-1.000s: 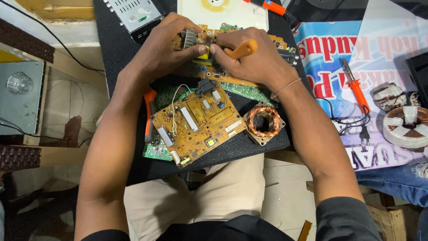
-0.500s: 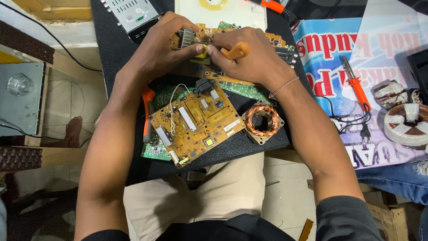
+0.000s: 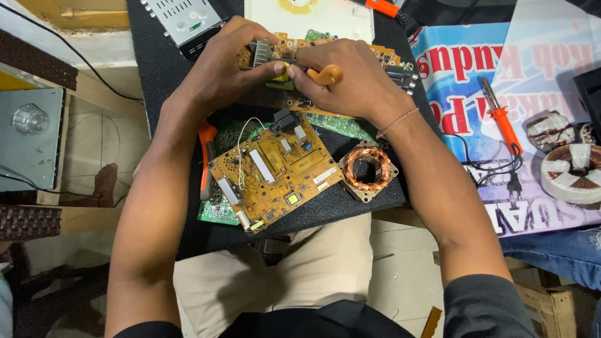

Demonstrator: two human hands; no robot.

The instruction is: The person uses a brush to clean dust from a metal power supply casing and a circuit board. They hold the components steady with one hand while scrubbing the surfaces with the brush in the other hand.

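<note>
My left hand (image 3: 225, 66) grips the left end of a brown circuit board (image 3: 382, 57) at the back of the black mat (image 3: 166, 69), fingers around a grey finned heat sink (image 3: 262, 51). Closed around an orange-handled screwdriver (image 3: 327, 74), my right hand (image 3: 354, 78) keeps its tip down at a yellow part on that board. A second brown circuit board (image 3: 275, 170) lies loose nearer to me on the mat, over green boards (image 3: 216, 211). A copper-wound motor stator (image 3: 367, 169) sits just right of it.
An orange soldering iron (image 3: 501, 119) with a black cord lies on a printed banner (image 3: 463, 94) at the right, beside taped coils (image 3: 573, 172). A grey perforated metal box (image 3: 181, 17) sits at the back left. Orange-handled pliers (image 3: 205, 156) lie under my left forearm.
The screwdriver handle has shifted left and swung down slightly in my right hand. Both hands stay on the far board.
</note>
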